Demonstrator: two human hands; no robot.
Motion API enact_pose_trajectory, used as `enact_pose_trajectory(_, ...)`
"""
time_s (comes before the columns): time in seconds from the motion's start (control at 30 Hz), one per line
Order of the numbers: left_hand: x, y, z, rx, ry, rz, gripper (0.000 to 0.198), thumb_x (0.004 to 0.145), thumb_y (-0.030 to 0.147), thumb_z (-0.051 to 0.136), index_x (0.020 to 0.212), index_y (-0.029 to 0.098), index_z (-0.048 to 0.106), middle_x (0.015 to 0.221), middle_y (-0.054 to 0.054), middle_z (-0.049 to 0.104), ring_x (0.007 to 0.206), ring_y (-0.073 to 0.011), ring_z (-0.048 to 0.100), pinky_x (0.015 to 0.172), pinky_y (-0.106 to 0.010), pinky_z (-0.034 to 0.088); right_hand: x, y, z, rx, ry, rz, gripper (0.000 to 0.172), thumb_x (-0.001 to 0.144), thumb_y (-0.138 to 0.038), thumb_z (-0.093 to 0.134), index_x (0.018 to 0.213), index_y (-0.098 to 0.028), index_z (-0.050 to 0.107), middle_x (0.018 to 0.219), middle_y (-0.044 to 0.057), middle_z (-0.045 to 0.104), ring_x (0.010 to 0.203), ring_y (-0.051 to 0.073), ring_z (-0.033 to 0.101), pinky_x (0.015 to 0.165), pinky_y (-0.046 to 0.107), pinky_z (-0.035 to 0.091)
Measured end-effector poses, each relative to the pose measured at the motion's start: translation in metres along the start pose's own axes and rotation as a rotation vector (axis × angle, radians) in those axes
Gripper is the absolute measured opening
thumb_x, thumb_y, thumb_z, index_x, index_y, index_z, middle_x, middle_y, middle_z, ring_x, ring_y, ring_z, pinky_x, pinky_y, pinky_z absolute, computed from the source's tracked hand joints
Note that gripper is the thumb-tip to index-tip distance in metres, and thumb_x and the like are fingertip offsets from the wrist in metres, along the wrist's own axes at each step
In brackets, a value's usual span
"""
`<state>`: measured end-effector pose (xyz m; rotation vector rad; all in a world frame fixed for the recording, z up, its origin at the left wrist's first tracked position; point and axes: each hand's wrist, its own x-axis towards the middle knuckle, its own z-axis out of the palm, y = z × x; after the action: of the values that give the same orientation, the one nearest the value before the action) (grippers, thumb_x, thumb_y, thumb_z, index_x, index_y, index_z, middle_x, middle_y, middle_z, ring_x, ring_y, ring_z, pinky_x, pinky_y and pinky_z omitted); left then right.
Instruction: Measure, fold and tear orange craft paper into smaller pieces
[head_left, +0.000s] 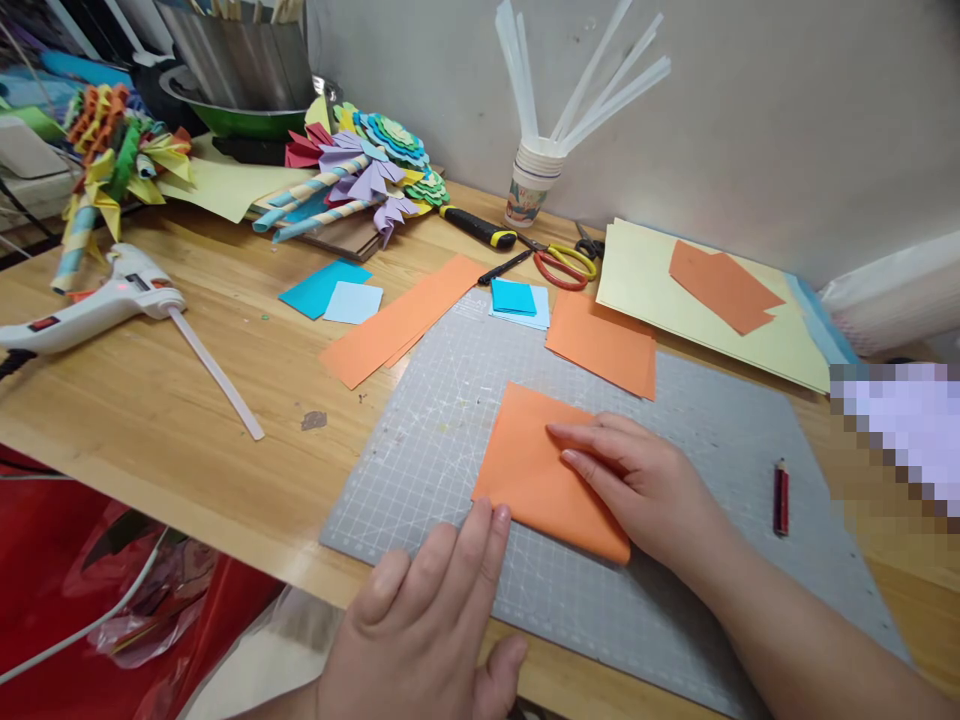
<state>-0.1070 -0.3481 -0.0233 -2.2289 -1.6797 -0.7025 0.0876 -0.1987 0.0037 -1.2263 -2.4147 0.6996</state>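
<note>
A folded orange paper (pixel 525 450) lies on the grey cutting mat (pixel 420 470), its fold facing the near side. My left hand (pixel 442 600) is at the paper's near left corner, fingers extended, with the fingertips touching the edge. My right hand (pixel 645 480) rests on the right part of the paper, fingertips on its surface and fingers apart. Neither hand grips anything. Beyond the paper, more orange sheets (pixel 600 345) and small blue squares (pixel 514 297) lie at the mat's far edge.
A glue gun (pixel 90 305) lies at left, its glue stick pointing nearer. Orange strips (pixel 405 320), scissors (pixel 562 265), a cutter (pixel 476 227) and paper cups (pixel 529 185) stand or lie farther back. A red pencil (pixel 781 500) lies on the mat at right.
</note>
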Motion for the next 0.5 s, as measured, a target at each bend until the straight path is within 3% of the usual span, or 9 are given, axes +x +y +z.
enact_pose_trajectory(0.23, -0.0008, 0.0000, 0.0002, -0.020, -0.014, -0.007, 0.057, 0.086, 0.048, 0.049, 0.125, 0.009, 0.061, 0.128, -0.004, 0.063, 0.103, -0.0162, 0.049, 0.112, -0.027, 0.010, 0.0003, -0.0001, 0.0008, -0.007, 0.004, 0.007, 0.027, 0.094, -0.029, 0.048, 0.111, -0.024, 0.069, 0.087, 0.005, 0.063, 0.084, 0.018, 0.061, 0.071, 0.033, 0.050)
enact_pose_trajectory(0.5, -0.0007, 0.0015, 0.0057, -0.035, 0.008, -0.070, 0.058, 0.085, 0.050, 0.047, 0.128, 0.014, 0.060, 0.130, -0.004, 0.062, 0.101, -0.0182, 0.053, 0.105, -0.032, 0.020, 0.0026, -0.0001, 0.0014, -0.002, 0.014, -0.002, 0.027, 0.094, -0.029, 0.049, 0.112, -0.023, 0.069, 0.086, 0.004, 0.062, 0.082, 0.017, 0.060, 0.069, 0.031, 0.049)
